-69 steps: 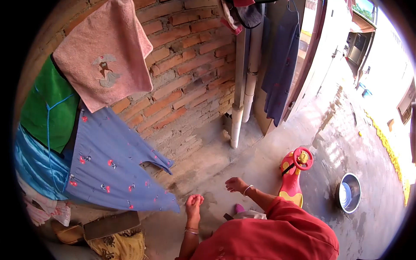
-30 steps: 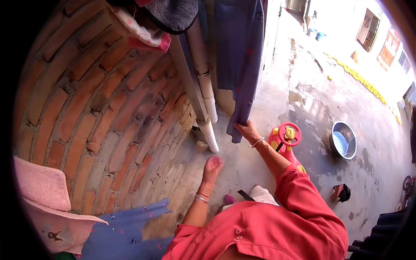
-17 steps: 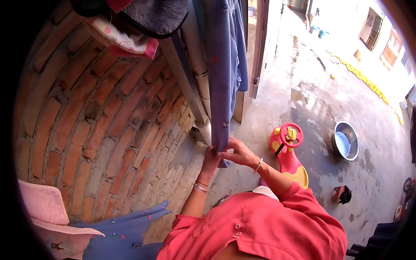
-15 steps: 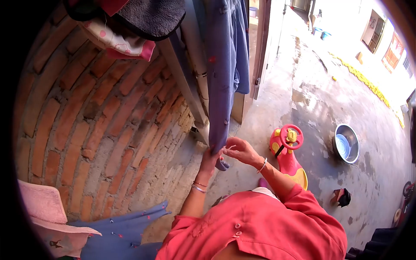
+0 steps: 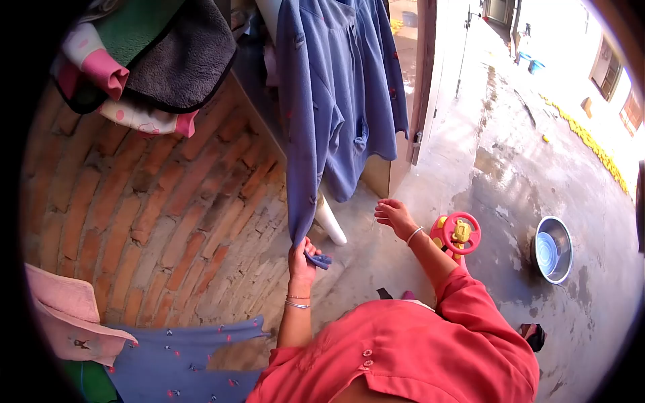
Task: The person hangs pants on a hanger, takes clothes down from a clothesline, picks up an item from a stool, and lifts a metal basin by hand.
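A blue garment (image 5: 342, 114) is gripped by its lower end in the L. hand (image 5: 302, 263) (clock centre), the rest being hung twd. 12 o'clock. The R. hand (image 5: 396, 218), fingers extended, is held clear at approx. 2 o'clock; a metal basin (image 5: 562, 245) is seen at 3.

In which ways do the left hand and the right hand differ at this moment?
The left hand is closed around a low end of the blue garment; the right hand is open and holds nothing. The left hand wears several bands, the right hand one visible bracelet. Both extend from red sleeves.
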Available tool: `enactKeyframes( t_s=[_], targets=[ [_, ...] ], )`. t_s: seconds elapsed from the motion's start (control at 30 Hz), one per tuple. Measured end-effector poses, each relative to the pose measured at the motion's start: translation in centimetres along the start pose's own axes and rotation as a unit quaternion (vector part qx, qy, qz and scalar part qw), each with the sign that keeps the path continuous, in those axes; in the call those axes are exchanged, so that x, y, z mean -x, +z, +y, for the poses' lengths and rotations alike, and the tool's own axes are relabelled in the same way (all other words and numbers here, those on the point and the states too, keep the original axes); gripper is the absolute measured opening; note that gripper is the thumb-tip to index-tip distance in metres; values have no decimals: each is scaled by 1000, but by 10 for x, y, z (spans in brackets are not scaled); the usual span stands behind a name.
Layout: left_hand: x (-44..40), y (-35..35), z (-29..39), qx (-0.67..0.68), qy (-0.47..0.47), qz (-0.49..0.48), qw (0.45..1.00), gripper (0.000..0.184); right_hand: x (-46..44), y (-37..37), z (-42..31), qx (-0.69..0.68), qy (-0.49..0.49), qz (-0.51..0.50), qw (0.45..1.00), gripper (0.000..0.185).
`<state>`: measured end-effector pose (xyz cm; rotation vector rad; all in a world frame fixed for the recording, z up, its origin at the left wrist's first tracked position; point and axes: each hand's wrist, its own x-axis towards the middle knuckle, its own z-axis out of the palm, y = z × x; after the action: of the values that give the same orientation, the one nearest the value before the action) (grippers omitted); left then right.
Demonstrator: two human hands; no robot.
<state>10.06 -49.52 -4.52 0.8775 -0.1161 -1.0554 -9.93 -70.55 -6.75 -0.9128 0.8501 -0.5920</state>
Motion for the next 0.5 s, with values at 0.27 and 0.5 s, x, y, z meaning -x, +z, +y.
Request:
enactKeyframes(
  t_s=[0.27, 0.5],
  targets=[
    [29, 8, -8, -48, 43, 68, 996, 15, -85, 27, 9, -135, 115, 52, 983, 84],
    [37, 9, -8, -75, 64, 94, 991, 15, -86, 24, 12, 3, 75, -32, 997, 35]
  ],
)
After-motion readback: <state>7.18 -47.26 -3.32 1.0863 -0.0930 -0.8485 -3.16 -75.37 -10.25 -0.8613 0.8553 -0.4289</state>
